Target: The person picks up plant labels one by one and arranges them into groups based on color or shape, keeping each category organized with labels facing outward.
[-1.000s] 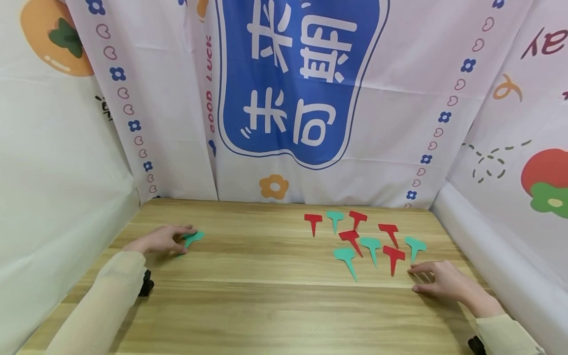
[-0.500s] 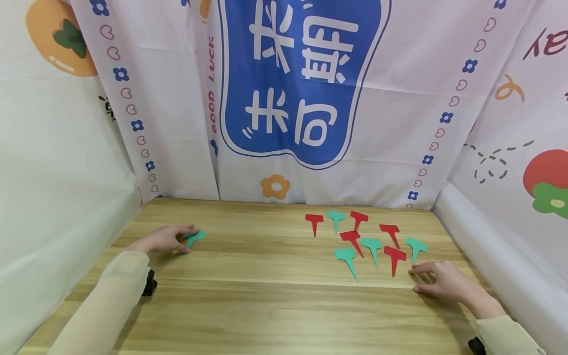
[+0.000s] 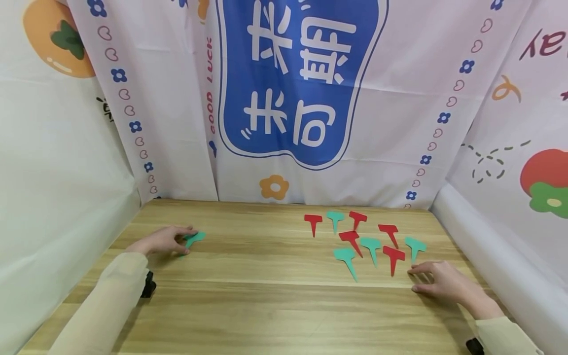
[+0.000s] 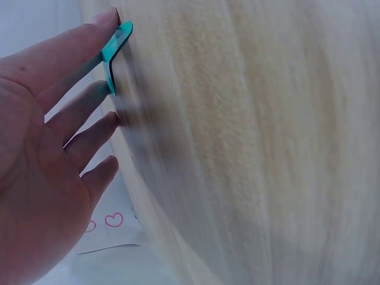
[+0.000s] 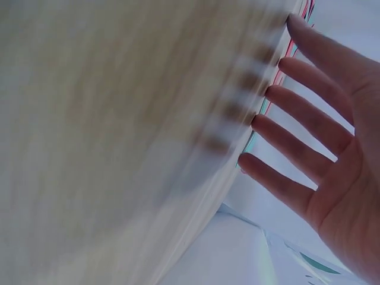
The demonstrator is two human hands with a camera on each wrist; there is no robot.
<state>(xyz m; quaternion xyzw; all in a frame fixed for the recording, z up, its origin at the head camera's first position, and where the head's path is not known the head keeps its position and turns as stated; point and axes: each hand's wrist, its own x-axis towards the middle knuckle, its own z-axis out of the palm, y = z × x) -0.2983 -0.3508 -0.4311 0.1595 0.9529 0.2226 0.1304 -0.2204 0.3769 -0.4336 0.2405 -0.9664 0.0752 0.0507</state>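
Note:
My left hand (image 3: 163, 240) rests at the table's left with fingers spread around a green T-shaped plant label (image 3: 195, 238). Its fingertips touch or nearly touch the label, whose stem is partly hidden by the hand. The left wrist view has the green label (image 4: 117, 43) beside the thumb and fingers, against the tabletop. On the right, my right hand (image 3: 448, 283) rests with fingertips on the wood and holds nothing. Its index fingertip is close to the stem tip of another green plant label (image 3: 414, 246). Spread, gently bent fingers (image 5: 297, 139) show in the right wrist view.
Several red plant labels (image 3: 393, 256) and green ones (image 3: 345, 256) lie loosely grouped on the right half of the wooden table (image 3: 266, 315). Two red ones touch or overlap. A printed cloth (image 3: 177, 162) hangs behind the table, and white cloth lines both sides.
The head view shifts slightly. Both hands and the labels otherwise look still.

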